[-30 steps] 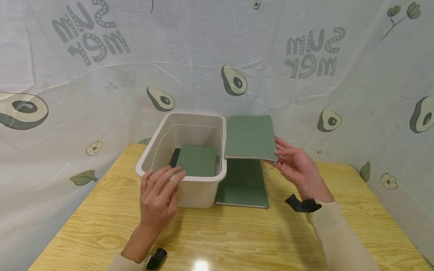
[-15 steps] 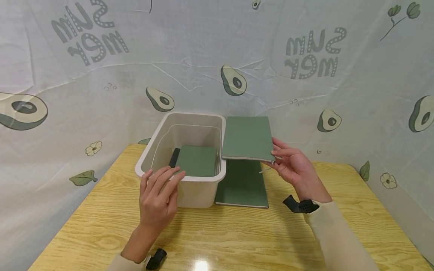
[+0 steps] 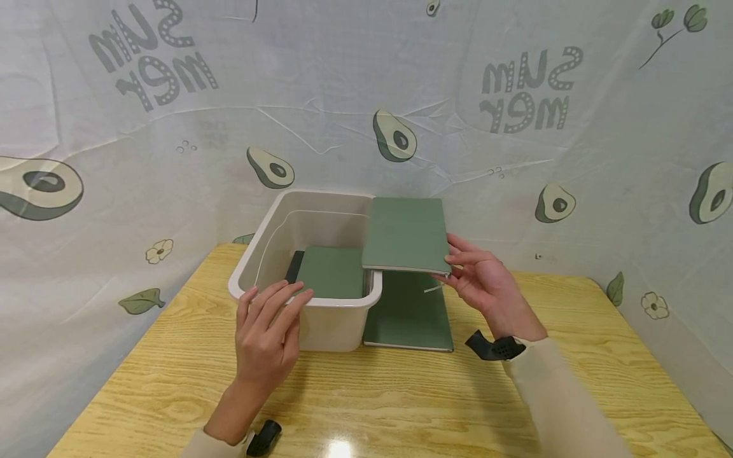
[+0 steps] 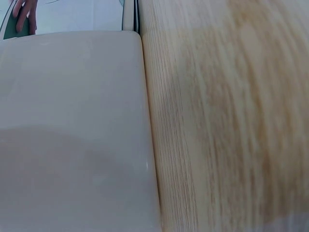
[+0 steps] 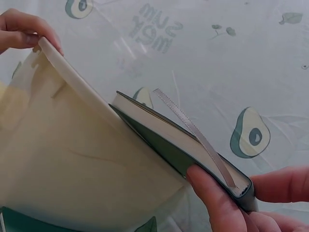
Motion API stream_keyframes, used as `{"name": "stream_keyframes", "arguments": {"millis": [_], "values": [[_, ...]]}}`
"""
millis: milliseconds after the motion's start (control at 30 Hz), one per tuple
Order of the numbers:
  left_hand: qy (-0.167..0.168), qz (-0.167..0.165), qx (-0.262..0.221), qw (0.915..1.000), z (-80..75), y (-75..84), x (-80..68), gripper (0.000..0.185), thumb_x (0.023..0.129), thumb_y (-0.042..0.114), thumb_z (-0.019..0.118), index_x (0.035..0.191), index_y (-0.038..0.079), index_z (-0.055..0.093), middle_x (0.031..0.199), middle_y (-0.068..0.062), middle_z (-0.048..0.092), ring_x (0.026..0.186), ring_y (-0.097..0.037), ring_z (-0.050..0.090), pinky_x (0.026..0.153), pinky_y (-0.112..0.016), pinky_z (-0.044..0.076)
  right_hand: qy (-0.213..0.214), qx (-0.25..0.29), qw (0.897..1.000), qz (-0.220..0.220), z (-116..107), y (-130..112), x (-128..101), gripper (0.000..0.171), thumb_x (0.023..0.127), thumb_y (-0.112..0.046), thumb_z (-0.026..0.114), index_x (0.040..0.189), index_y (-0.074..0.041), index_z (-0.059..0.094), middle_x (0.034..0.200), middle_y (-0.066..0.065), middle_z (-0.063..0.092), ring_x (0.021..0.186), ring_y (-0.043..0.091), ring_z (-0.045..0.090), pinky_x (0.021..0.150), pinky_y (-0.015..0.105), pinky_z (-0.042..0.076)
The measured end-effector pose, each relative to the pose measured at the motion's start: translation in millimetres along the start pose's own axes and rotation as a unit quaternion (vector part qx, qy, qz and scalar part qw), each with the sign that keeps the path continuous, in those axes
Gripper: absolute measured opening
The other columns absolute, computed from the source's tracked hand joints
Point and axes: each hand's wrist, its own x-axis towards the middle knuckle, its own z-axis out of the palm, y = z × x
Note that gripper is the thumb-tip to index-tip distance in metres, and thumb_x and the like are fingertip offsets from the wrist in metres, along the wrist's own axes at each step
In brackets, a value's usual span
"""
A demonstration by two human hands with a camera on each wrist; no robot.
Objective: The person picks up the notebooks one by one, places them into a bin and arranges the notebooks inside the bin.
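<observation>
**Head view: green notebook held over the bin's right rim**

Your right hand (image 3: 487,286) pinches the near right corner of a green notebook (image 3: 405,234), thumb on top and fingers beneath, holding it level in the air at 12 o'clock. Its left edge overhangs the right rim of the white bin (image 3: 321,321). In the right wrist view the notebook's page edge and a grey ribbon marker (image 5: 198,133) show, with your fingertips (image 5: 215,200) clamped on its corner.

Your left hand (image 3: 266,337) rests on the bin's near rim at 11 o'clock, fingers straight and relaxed, gripping nothing.

Inside the bin lies 1 green notebook (image 3: 332,272) flat on the bottom, with a dark object (image 3: 294,267) beside its left edge. Another green notebook (image 3: 408,315) lies on the wooden table (image 3: 401,401), touching the bin's right wall.
</observation>
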Motion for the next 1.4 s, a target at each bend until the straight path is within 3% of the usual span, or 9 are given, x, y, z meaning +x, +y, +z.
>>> {"name": "stream_keyframes", "arguments": {"millis": [233,333,467,667,767,967,1067,1200,1400], "values": [[-0.007,-0.004,0.002,1.0,-0.2,-0.2,-0.8,0.029,0.105,0.011,0.053,0.109,0.004,0.081,0.11,-0.018,0.08,0.105,-0.04,0.07,0.11,-0.052,0.039,0.01,-0.033,0.999,-0.001,9.9,5.8,6.6,0.072,0.107,0.009,0.031,0.172,-0.015,0.012,0.181,0.005,0.013,0.113,0.013,0.074,0.101,0.034,0.06],[-0.012,-0.006,0.003,0.9999,-0.7,-0.2,-1.4,0.03,0.105,0.012,0.053,0.11,0.004,0.081,0.11,-0.018,0.08,0.106,-0.04,0.07,0.11,-0.052,0.039,0.014,-0.043,0.999,0.0,14.4,8.5,9.5,0.072,0.107,0.009,0.032,0.172,-0.015,0.011,0.181,0.004,0.014,0.115,0.012,0.072,0.121,0.043,0.043],[-0.015,-0.009,0.006,0.9998,-1.3,-0.4,-2.3,0.03,0.105,0.012,0.053,0.111,0.004,0.081,0.111,-0.018,0.08,0.107,-0.04,0.07,0.113,-0.05,0.039,0.016,-0.053,0.998,0.0,20.8,11.9,12.4,0.073,0.107,0.008,0.032,0.172,-0.015,0.009,0.181,0.003,0.012,0.116,0.011,0.069,0.131,0.05,0.022],[-0.015,-0.011,0.007,0.9998,-1.3,-0.8,-3.3,0.03,0.105,0.012,0.054,0.111,0.005,0.081,0.112,-0.018,0.08,0.107,-0.04,0.071,0.115,-0.048,0.039,0.024,-0.055,0.998,-0.002,28.8,16.9,16.6,0.073,0.107,0.008,0.032,0.172,-0.015,0.009,0.181,0.002,0.011,0.112,0.01,0.071,0.131,0.05,0.024],[-0.019,-0.012,0.007,0.9997,-2.0,-0.8,-3.9,0.03,0.105,0.013,0.053,0.112,0.005,0.081,0.112,-0.018,0.08,0.108,-0.04,0.071,0.119,-0.046,0.037,0.025,-0.061,0.998,-0.001,32.6,19.6,19.3,0.074,0.106,0.008,0.032,0.172,-0.016,0.008,0.181,0.001,0.012,0.127,0.015,0.066,0.13,0.051,0.025],[-0.026,-0.016,0.008,0.9995,-2.8,-0.9,-4.9,0.03,0.106,0.014,0.053,0.113,0.005,0.081,0.113,-0.017,0.08,0.109,-0.039,0.07,0.121,-0.045,0.036,0.009,-0.049,0.999,-0.004,42.8,26.0,25.0,0.075,0.106,0.01,0.031,0.173,-0.016,0.006,0.181,0.003,0.01,0.163,0.031,0.029,0.13,0.055,0.024],[-0.031,-0.019,0.008,0.9993,-3.4,-0.8,-5.6,0.03,0.106,0.015,0.053,0.114,0.006,0.081,0.114,-0.017,0.08,0.11,-0.039,0.07,0.123,-0.043,0.035,0.02,-0.044,0.999,-0.001,48.9,29.0,28.2,0.076,0.106,0.01,0.034,0.173,-0.017,0.008,0.181,0.002,0.009,0.155,0.03,0.044,0.129,0.056,0.026],[-0.03,-0.018,0.006,0.9994,-2.7,-0.1,-5.1,0.03,0.106,0.015,0.053,0.114,0.005,0.081,0.114,-0.017,0.08,0.11,-0.039,0.07,0.12,-0.045,0.036,0.027,-0.046,0.999,0.0,54.9,32.8,32.4,0.075,0.106,0.009,0.037,0.172,-0.017,0.011,0.181,0.002,0.011,0.151,0.031,0.048,0.128,0.055,0.029],[-0.021,-0.014,0.004,0.9997,-1.3,0.6,-2.7,0.03,0.105,0.014,0.053,0.112,0.005,0.081,0.112,-0.017,0.08,0.108,-0.04,0.071,0.116,-0.048,0.038,0.042,-0.042,0.998,0.002,65.5,35.9,39.1,0.076,0.105,0.009,0.04,0.172,-0.016,0.015,0.181,0.004,0.01,0.158,0.037,0.035,0.128,0.055,0.03]]}}
